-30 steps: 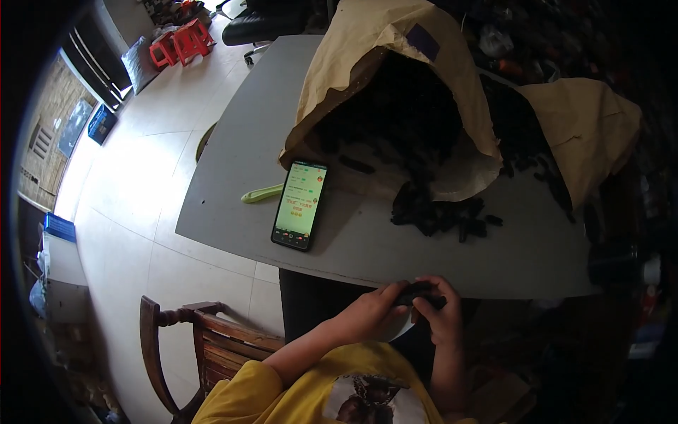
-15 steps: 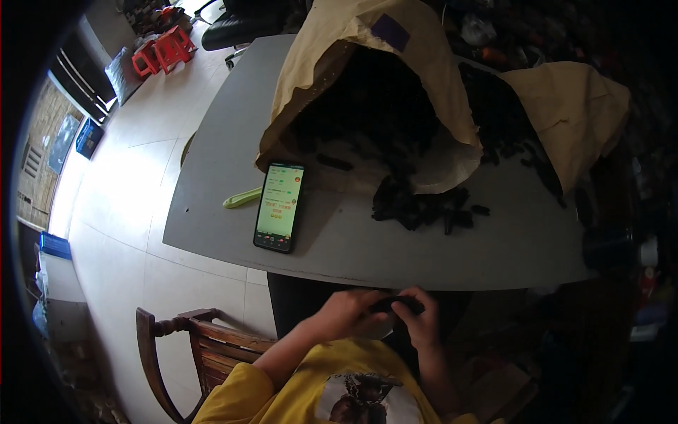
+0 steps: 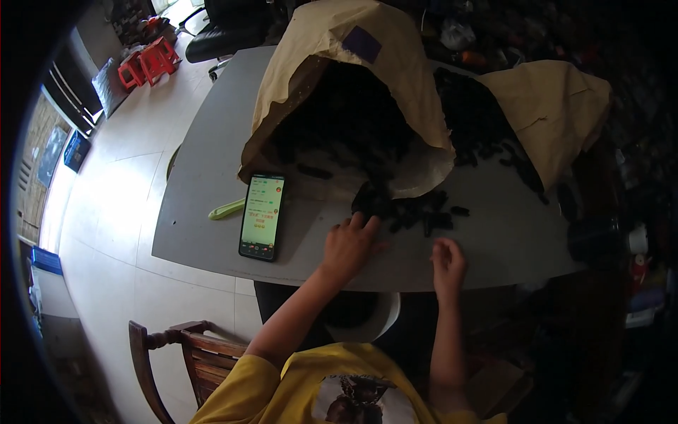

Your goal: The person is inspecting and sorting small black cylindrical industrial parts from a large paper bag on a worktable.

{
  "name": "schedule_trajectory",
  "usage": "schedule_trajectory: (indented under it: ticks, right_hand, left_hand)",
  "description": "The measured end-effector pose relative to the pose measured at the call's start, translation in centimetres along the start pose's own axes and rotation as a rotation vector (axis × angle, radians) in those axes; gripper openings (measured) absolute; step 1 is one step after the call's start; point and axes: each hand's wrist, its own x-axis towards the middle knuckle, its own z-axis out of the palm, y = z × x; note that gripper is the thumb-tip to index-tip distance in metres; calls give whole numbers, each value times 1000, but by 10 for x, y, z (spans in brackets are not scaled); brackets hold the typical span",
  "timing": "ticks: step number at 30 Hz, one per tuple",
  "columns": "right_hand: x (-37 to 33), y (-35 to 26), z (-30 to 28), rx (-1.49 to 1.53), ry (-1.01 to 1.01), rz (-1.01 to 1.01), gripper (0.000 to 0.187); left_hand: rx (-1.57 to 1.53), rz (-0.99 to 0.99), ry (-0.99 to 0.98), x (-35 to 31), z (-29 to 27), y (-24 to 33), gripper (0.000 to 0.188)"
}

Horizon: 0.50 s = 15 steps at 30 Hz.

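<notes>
My left hand [image 3: 348, 249] reaches over the table, fingers spread, its fingertips at the near edge of a loose pile of small black oblong pieces [image 3: 409, 210]. No piece shows held in it. My right hand [image 3: 449, 267] hovers by the table's near edge, right of the left hand; its fingers are loosely curled and apart, with nothing visible between them. Behind the pile a large brown paper sack [image 3: 409, 99] lies with its mouth toward me, filled with more black pieces. Below the table edge, at my lap, a white bowl [image 3: 387, 318] has dark contents.
A lit phone [image 3: 261, 218] lies left of the pile on the grey table [image 3: 201, 162], partly over a light green handled tool [image 3: 226, 210]. Another brown paper sack [image 3: 547, 116] with black pieces is at the right. A wooden chair [image 3: 201, 357] stands at lower left, red stools [image 3: 157, 60] far left.
Both hands have moved up from my lap to the table, apart from each other. The dark piece they held is no longer in view between them. The bowl below now shows.
</notes>
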Motion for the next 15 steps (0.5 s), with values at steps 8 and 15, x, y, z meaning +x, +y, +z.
schedule_trajectory:
  ticks: [8,15]
  right_hand:
    - [39,-3,25,-565,135,-424,29]
    - [-13,-29,25,536,-272,47,29]
  left_hand:
    - [-847,-164,186,-29,8,-19,30]
    - [-1414,-423,-112,-49,-12,-16,34]
